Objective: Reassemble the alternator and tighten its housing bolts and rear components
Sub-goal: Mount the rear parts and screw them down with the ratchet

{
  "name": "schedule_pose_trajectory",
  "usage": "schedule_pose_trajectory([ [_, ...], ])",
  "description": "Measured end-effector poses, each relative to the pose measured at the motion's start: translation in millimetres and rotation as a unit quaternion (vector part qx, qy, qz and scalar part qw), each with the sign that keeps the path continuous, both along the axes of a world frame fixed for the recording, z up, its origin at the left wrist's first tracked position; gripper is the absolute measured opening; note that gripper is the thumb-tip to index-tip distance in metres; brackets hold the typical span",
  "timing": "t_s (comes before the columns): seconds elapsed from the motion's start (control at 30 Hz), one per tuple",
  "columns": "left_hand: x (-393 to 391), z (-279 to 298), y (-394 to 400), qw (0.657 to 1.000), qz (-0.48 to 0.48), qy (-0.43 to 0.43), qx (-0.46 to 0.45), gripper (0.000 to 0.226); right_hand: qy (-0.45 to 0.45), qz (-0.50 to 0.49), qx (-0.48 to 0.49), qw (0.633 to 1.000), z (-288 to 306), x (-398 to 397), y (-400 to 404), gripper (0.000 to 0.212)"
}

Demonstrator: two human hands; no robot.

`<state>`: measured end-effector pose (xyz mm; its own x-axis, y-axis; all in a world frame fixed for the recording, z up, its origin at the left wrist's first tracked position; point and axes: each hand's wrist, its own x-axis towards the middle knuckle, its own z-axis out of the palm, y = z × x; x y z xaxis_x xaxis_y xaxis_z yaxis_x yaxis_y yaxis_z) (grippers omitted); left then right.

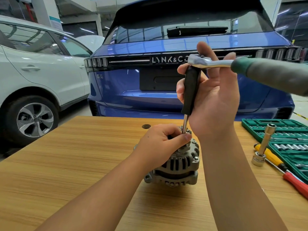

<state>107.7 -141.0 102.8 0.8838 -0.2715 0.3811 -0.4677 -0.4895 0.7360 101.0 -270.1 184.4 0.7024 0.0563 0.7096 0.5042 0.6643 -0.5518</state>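
I'm seeing right hand wrapping black driver handle, ratchet on top; shaft running toward 6 o'clock into alternator; left hand pinching shaft tip.

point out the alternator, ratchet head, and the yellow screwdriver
alternator (176, 165): head view, on its ribbed grey housing.
ratchet head (199, 61): head view, on its shiny metal top.
yellow screwdriver (270, 155): head view, on its yellow handle.
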Motion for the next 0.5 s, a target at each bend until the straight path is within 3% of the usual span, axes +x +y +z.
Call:
schedule_pose_trajectory([
  [0.13,0.0,0.0,0.1,1.0,-0.011,-0.005,0.005,0.024,0.044,-0.111,-0.001,0.993,4.4,-6.0,2.6,0.038],
  [0.23,-0.6,-0.1,-0.7,1.0,-0.014,-0.017,0.007,0.031,0.066,-0.198,0.005,0.978,5.3,-6.6,0.4,0.02],
  [0.3,-0.2,-0.3,-0.8,1.0,-0.008,-0.014,0.008,0.033,0.079,-0.165,-0.011,0.983,5.8,-5.7,-2.4,0.014],
  [0.37,0.5,0.0,-0.3,1.0,-0.003,-0.009,0.004,0.034,0.077,-0.065,-0.018,0.995,5.9,-4.6,-4.4,0.007],
  [0.43,0.4,0.4,-0.1,1.0,-0.001,-0.005,0.003,0.034,0.053,-0.012,-0.016,0.998,4.3,-4.8,-4.5,0.022],
  [0.5,-0.7,0.9,-0.1,1.0,-0.002,-0.007,0.004,0.033,0.003,-0.046,-0.024,0.999,3.0,-5.9,-1.0,0.031],
])
